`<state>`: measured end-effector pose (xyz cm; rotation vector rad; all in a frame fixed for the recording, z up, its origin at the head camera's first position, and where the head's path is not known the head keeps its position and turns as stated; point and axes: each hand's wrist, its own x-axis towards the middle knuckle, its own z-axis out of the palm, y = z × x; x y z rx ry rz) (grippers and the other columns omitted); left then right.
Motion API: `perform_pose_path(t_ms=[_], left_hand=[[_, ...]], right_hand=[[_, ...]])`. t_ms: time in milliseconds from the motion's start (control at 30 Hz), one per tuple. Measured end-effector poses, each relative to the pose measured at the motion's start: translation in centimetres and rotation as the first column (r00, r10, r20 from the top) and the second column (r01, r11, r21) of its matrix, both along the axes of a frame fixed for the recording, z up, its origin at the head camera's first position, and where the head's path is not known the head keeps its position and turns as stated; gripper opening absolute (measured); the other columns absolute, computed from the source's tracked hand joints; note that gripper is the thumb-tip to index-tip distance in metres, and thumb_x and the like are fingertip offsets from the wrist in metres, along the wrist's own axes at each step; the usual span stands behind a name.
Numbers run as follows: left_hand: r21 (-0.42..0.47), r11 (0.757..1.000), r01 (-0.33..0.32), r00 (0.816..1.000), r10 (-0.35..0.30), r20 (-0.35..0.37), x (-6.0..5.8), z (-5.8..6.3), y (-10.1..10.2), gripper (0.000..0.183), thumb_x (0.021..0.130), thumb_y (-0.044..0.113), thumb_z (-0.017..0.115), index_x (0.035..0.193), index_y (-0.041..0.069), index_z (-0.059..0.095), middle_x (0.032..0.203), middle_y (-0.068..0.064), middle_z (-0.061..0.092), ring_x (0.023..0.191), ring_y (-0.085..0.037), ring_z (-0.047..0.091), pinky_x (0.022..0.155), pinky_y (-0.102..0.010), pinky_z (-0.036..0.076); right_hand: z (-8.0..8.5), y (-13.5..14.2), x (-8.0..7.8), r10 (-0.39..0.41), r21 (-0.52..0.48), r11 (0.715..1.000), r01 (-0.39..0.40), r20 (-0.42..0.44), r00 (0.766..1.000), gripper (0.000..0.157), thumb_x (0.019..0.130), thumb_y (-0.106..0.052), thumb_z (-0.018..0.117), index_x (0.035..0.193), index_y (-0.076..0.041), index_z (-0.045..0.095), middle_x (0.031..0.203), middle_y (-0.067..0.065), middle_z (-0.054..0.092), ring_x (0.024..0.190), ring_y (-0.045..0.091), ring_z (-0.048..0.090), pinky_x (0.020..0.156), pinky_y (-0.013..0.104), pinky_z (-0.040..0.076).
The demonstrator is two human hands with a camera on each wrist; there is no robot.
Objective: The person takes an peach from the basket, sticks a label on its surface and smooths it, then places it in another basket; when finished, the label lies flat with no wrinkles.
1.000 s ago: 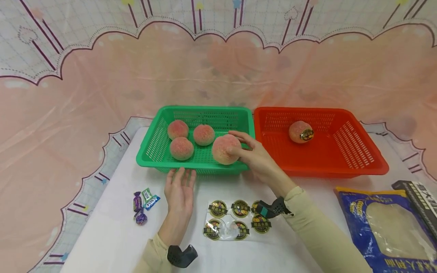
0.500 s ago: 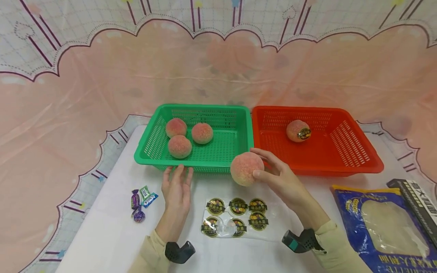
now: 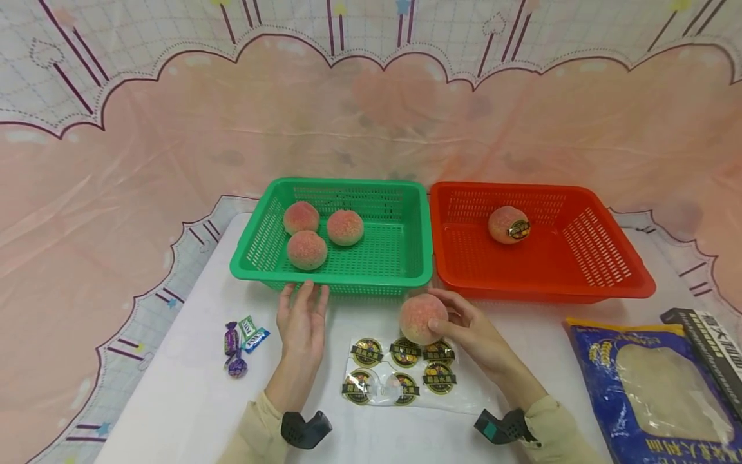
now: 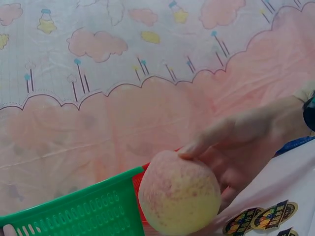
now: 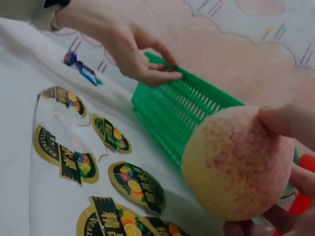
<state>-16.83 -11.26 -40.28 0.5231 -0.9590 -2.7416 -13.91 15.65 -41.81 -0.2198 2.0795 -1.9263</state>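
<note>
My right hand (image 3: 472, 332) grips a peach (image 3: 424, 319) with thumb and fingers, over the back edge of a sheet of round fruit stickers (image 3: 382, 386). The peach is pink and yellow in the right wrist view, with part of the right thumb (image 5: 285, 123) across its top. My left hand (image 3: 302, 328) has its fingers extended, their tips at the front rim of the green basket (image 3: 371, 282). Inside that basket lie three peaches, one of them nearest the front (image 3: 307, 250). A peach with a black and gold sticker (image 3: 509, 225) sits in the red basket (image 3: 545, 293).
Several wrapped candies (image 3: 243, 341) lie left of my left hand. On the right are a blue bag (image 3: 655, 386) with a clear window and a black box (image 3: 707, 351). A patterned pink curtain (image 3: 371, 129) hangs behind the baskets, which stand side by side.
My right hand has lifted the peach out over the green basket's front rim and brought it down toward the sticker sheet. The left hand has stayed at the green basket's rim.
</note>
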Motion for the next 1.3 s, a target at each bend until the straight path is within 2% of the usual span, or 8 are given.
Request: perform_pose_path(t_ms=[333, 467, 567, 667, 767, 867, 1067, 1300], left_hand=[[0.047, 0.989, 0.141, 0.99, -0.14, -0.024, 0.1, -1.2, 0.9, 0.029, 0.084, -0.007, 0.041, 0.108, 0.011, 0.039, 0.098, -0.003, 0.047, 0.091, -0.013, 0.05, 0.088, -0.022, 0.045], [-0.153, 0.902, 0.404, 0.915, -0.396, 0.081, 0.2, -1.9, 1.3, 0.029, 0.087, 0.003, 0.048, 0.114, 0.008, 0.039, 0.097, -0.004, 0.051, 0.087, -0.011, 0.054, 0.077, -0.022, 0.046], [-0.424, 0.692, 0.584, 0.803, -0.569, 0.178, 0.4, -2.2, 1.2, 0.037, 0.085, 0.014, 0.057, 0.119, 0.007, 0.043, 0.101, -0.008, 0.055, 0.086, -0.013, 0.056, 0.074, -0.026, 0.046], [-0.733, 0.349, 0.584, 0.706, -0.664, 0.247, 0.6, -2.2, 0.8, 0.036, 0.084, 0.025, 0.06, 0.116, 0.011, 0.051, 0.103, -0.007, 0.058, 0.086, -0.014, 0.058, 0.073, -0.03, 0.048], [-0.907, 0.017, 0.421, 0.662, -0.69, 0.294, 0.7, -1.8, 0.1, 0.031, 0.084, 0.03, 0.06, 0.11, 0.015, 0.056, 0.096, -0.001, 0.06, 0.081, -0.013, 0.058, 0.069, -0.027, 0.048], [-0.934, -0.204, 0.295, 0.648, -0.675, 0.352, 0.9, -1.4, -0.7, 0.03, 0.08, 0.03, 0.065, 0.105, 0.015, 0.059, 0.087, 0.002, 0.059, 0.071, -0.01, 0.055, 0.063, -0.022, 0.044], [-0.87, -0.439, 0.227, 0.663, -0.584, 0.468, 1.3, -1.6, -1.1, 0.034, 0.072, 0.036, 0.071, 0.099, 0.019, 0.058, 0.08, 0.003, 0.054, 0.062, -0.007, 0.046, 0.056, -0.023, 0.038], [-0.842, -0.498, 0.209, 0.73, -0.493, 0.473, 1.5, -2.0, -0.3, 0.039, 0.068, 0.05, 0.069, 0.095, 0.024, 0.056, 0.082, 0.007, 0.052, 0.063, -0.008, 0.045, 0.055, -0.026, 0.036]], right_hand=[[-1.3, -0.3, -0.4, -0.198, 0.149, 0.971, 0.189, 0.051, 0.979, 0.066, 0.076, -0.038, 0.067, 0.133, -0.024, 0.035, 0.133, 0.005, 0.042, 0.122, 0.025, 0.041, 0.1, 0.042, 0.035], [-1.3, -0.5, -0.5, -0.191, 0.16, 0.97, 0.185, 0.021, 0.981, 0.065, 0.076, -0.039, 0.066, 0.132, -0.026, 0.035, 0.133, 0.004, 0.041, 0.122, 0.025, 0.042, 0.099, 0.042, 0.036], [-1.3, -0.6, -0.5, -0.168, 0.157, 0.974, 0.164, 0.013, 0.986, 0.066, 0.077, -0.039, 0.065, 0.134, -0.025, 0.033, 0.135, 0.004, 0.039, 0.123, 0.026, 0.041, 0.1, 0.042, 0.036], [-1.3, -0.5, -0.6, -0.153, 0.167, 0.975, 0.149, 0.008, 0.988, 0.066, 0.077, -0.04, 0.065, 0.133, -0.024, 0.033, 0.135, 0.005, 0.039, 0.122, 0.027, 0.041, 0.101, 0.043, 0.034], [-1.3, -0.3, -0.6, -0.14, 0.2, 0.97, 0.139, -0.008, 0.99, 0.064, 0.077, -0.041, 0.065, 0.132, -0.025, 0.035, 0.133, 0.005, 0.041, 0.12, 0.027, 0.043, 0.1, 0.044, 0.035], [-1.2, 0.0, -0.7, -0.115, 0.223, 0.967, 0.119, -0.03, 0.993, 0.063, 0.077, -0.041, 0.064, 0.131, -0.025, 0.035, 0.132, 0.006, 0.042, 0.118, 0.028, 0.044, 0.098, 0.045, 0.036], [-0.5, 0.9, -0.7, -0.055, 0.214, 0.975, 0.062, -0.038, 0.998, 0.06, 0.081, -0.035, 0.062, 0.132, -0.02, 0.034, 0.134, 0.007, 0.039, 0.121, 0.03, 0.041, 0.098, 0.047, 0.036], [0.1, 1.9, -0.4, 0.011, 0.254, 0.967, -0.005, -0.023, 1.0, 0.062, 0.084, -0.035, 0.059, 0.134, -0.015, 0.027, 0.135, 0.009, 0.037, 0.124, 0.031, 0.038, 0.1, 0.048, 0.032]])
